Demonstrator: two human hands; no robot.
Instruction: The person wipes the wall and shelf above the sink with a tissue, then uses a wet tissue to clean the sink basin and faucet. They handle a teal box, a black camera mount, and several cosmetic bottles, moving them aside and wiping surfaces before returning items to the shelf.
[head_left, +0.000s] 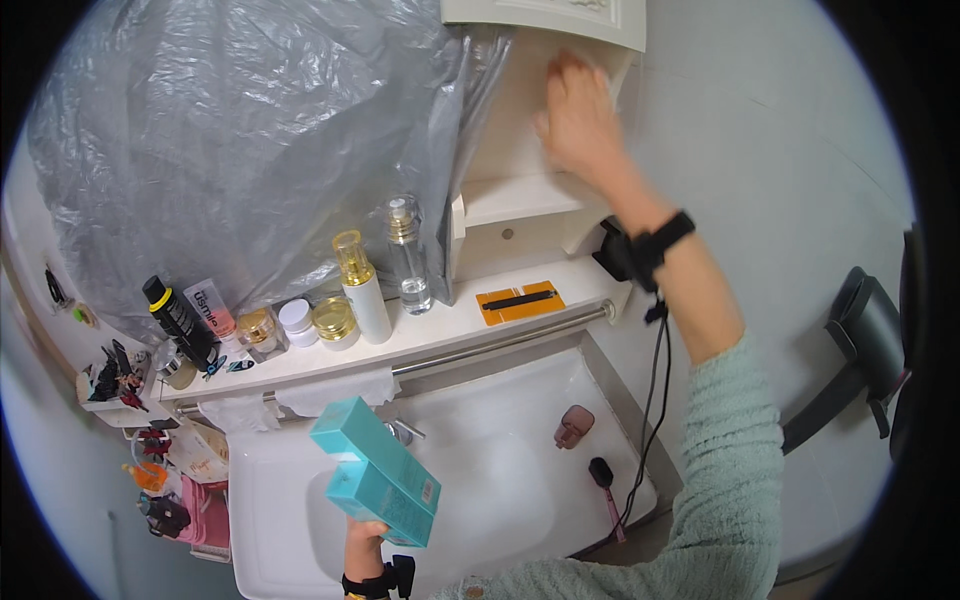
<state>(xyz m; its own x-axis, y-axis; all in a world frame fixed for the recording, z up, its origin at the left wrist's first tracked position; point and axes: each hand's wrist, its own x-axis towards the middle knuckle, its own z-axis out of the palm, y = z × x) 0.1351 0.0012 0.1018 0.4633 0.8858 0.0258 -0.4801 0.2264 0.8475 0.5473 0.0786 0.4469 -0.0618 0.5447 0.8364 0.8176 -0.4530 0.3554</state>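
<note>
My left hand (365, 534) holds two turquoise cardboard boxes (390, 480) side by side over the white washbasin (480, 480), one box reaching farther up than the other. Most of that hand is hidden behind them. Raised and slightly blurred, my right hand (579, 112) is in front of the cabinet's open upper compartment (517, 120); nothing shows in it, though its fingers are too unclear to read. Below, an orange card with a black strip (520, 302) lies on the white shelf (465, 326). Left of it stand a clear pump bottle (410, 262) and a white bottle with a gold cap (363, 289).
Several jars (298, 322), a tube (211, 311) and a black spray can (180, 322) line the shelf. A metal towel rail (502, 341) runs below it. In the basin are a pink cup (574, 427) and a brush (607, 495); black cables (651, 420) hang at right, near a hair dryer (862, 322).
</note>
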